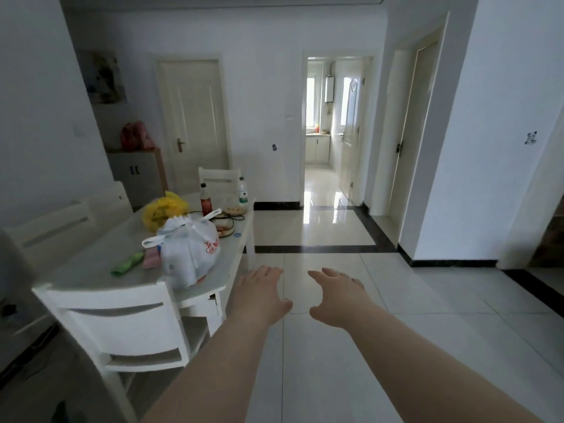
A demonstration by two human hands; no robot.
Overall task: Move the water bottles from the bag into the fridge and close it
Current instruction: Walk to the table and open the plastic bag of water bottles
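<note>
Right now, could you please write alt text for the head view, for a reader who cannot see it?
Two empty, open hands, left hand and right hand, reach forward over a tiled floor. To their left, a tied white plastic bag sits on a white table, with a white chair nearer.

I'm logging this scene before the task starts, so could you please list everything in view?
white bag: 1, white, near table edge
yellow bag: 1, yellow, behind the white bag
dark bottle: 1, red label, far end of table
clear bottle: 1, green label, far corner
table: 1, white, left
chair: 1, white, near end
left hand: 1, empty, open
right hand: 1, empty, open
</note>
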